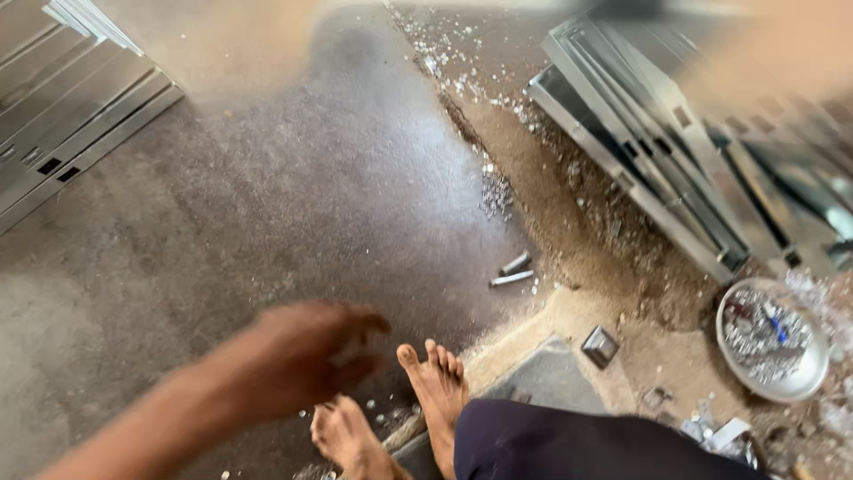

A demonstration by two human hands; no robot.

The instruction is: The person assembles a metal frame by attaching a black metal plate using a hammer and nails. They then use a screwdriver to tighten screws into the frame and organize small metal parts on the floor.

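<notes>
Concrete floor (293,196), grey and gritty, fills most of the view; a strip of sandy dirt runs along its far edge, littered with pale chips.

Your left hand (298,356) hangs low over the floor just beside your bare feet (435,382). It is motion-blurred; the fingers look loosely curled and nothing shows in them, but you cannot tell for certain. Your right hand is not clearly in view: a pale blur at the upper right corner may be it, state unknown.

Nearest loose items: two short metal pieces (514,271), ahead of the left hand and a little to its right, lying near each other at the border of concrete and dirt. A small square metal part (600,345) lies on the dirt further right of the feet. A round metal bowl of small metal hardware (771,342) sits well to the right. Stacked aluminium frame sections (657,169) lie beyond the bowl; more of them (62,116) are far ahead and left of the hand.

Judgement: to do any pick-up well, slow the hand so the fingers settle squarely, and keep toes away from the glinting chips.
</notes>
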